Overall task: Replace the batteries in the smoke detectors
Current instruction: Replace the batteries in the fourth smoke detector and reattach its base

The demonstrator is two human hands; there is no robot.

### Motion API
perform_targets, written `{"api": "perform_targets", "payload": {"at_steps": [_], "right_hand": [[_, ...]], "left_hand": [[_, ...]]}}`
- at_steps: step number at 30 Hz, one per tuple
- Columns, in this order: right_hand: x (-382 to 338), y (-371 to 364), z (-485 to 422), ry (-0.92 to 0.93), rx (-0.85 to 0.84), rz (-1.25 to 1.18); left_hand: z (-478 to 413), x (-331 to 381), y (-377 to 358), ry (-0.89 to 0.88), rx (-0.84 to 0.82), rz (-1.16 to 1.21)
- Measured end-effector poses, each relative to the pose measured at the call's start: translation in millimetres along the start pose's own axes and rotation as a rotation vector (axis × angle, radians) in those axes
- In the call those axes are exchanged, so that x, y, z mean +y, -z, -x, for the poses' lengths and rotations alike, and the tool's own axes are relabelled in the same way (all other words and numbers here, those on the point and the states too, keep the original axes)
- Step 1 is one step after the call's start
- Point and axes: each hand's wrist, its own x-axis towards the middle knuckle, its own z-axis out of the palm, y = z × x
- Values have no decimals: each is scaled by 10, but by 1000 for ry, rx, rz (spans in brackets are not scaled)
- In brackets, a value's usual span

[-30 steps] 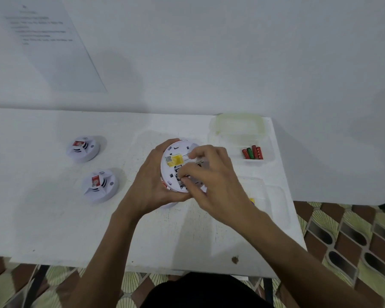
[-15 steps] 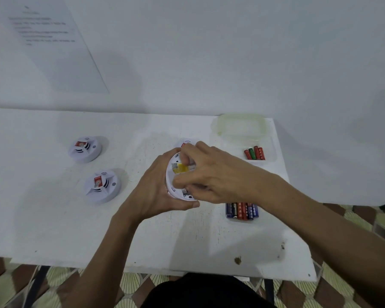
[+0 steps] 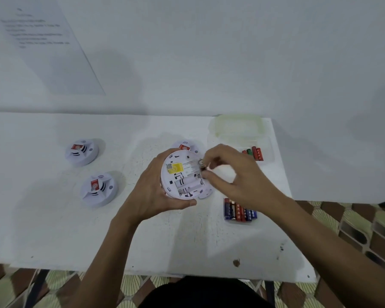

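Smoke detector (image 3: 182, 176), round and of white plastic, is gripped back-up by a person's left hand (image 3: 151, 192), fingers curled round its rim, above the right half of the white table (image 3: 53, 218). Its open bay shows white curved channels below a yellow label.

A printed sheet (image 3: 42, 41) on the wall is too blurred to read.

The right hand (image 3: 233, 174) pinches a small silvery-tipped piece (image 3: 202, 164) between thumb and forefinger at the detector's right rim. Whether it is a battery cannot be told.

At the table's far right corner a clear plastic tub (image 3: 266, 141) holds red and green batteries (image 3: 255, 153), partly hidden by the right hand. A pale green lid (image 3: 238, 125) lies just behind it.

Two white detectors (image 3: 81, 151) (image 3: 98, 188) sit toward the left. A third detector (image 3: 186, 146) is half hidden behind the held one.

Near the right edge a clear tray (image 3: 228, 218) holds a row of blue and red batteries (image 3: 239, 211).

A small white flap (image 3: 205, 193) shows at the held detector's lower rim.
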Motion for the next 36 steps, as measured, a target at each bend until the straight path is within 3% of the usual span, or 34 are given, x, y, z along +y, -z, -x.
{"api": "perform_targets", "payload": {"at_steps": [4,10,17,21,27,32,36], "right_hand": [[144,304,292,-332,50,-196],[591,377,773,-759,-85,175],[960,31,900,-822,-195,454],[1047,-5,934,-873,-235,437],[957,257,812,-824,-164,389],[931,495,364,-691,7,401],[1179,518,-44,-645,-20,471]], "left_hand": [[-21,25,-3,5,15,16],[-128,178,-47,-32,30,43],[-199,158,-178,22,4,10],[-212,157,-208,18,4,-7],[-228,178,-199,-5,10,-7],[-246,62,-195,11,15,-17],[-267,31,-199,-13,15,-16]]}}
